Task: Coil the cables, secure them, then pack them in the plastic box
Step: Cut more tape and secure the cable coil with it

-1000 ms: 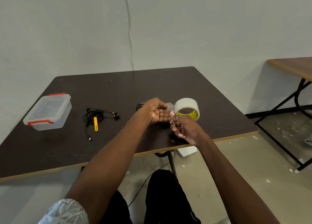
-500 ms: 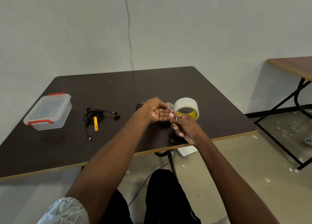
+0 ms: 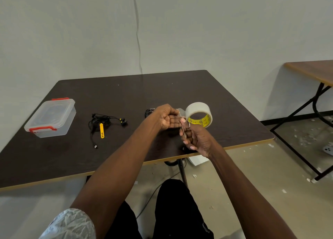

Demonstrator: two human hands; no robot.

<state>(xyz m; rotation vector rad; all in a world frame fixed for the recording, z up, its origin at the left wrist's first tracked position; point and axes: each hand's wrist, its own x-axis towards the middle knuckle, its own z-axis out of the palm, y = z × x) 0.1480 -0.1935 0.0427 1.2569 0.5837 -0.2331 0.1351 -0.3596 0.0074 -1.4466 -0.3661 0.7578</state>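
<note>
Gripping thin metal scissors (image 3: 183, 129); glossy tape roll (image 3: 198, 112)

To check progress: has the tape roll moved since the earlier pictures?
No. The tape roll sits at the same distance from the table's right edge.

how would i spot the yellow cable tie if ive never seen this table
On the dark brown table, look between the clear plastic box with red clips and the hands. There a short yellow strap lies across the tangled black earphone cable, the only yellow thing on it.
</note>
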